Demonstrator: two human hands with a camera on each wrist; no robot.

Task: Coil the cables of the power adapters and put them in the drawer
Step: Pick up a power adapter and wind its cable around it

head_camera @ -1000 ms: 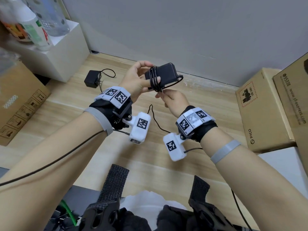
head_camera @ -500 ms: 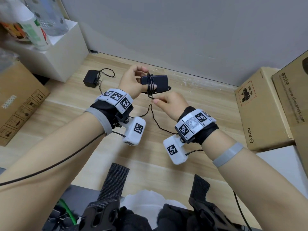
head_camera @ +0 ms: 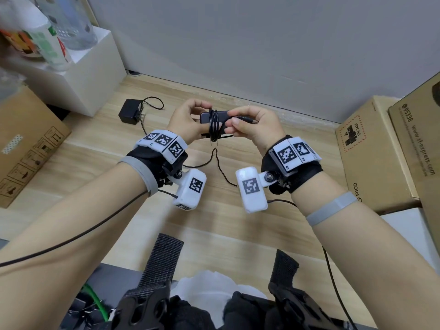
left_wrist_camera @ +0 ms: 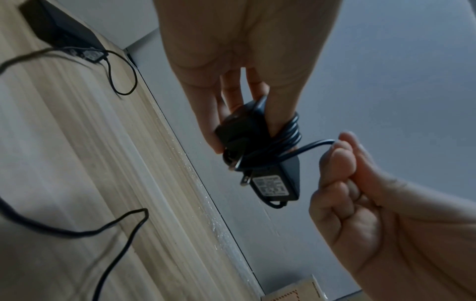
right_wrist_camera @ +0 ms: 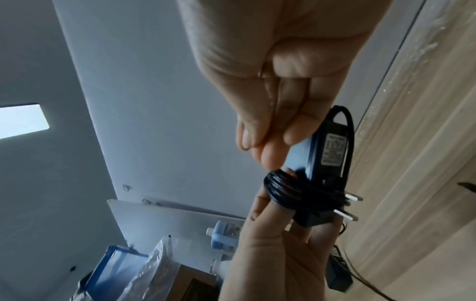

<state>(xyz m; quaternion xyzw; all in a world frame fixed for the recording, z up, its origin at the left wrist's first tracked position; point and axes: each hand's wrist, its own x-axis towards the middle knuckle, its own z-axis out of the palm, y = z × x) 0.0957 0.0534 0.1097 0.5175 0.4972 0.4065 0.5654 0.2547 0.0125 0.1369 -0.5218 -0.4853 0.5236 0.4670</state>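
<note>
Fingers (head_camera: 234,120) of the right hand (head_camera: 254,129) are now pinching the cable's plug end, no longer looping. Left hand (head_camera: 188,122) is gripping the wrapped adapter (head_camera: 214,117) above the table (head_camera: 238,222). Winding is nearly finished; tucking comes next.

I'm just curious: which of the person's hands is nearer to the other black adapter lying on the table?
Left. The left hand is just beside the second adapter, holding the wrapped adapter. The right hand is farther away, pinching the cable end.
</note>
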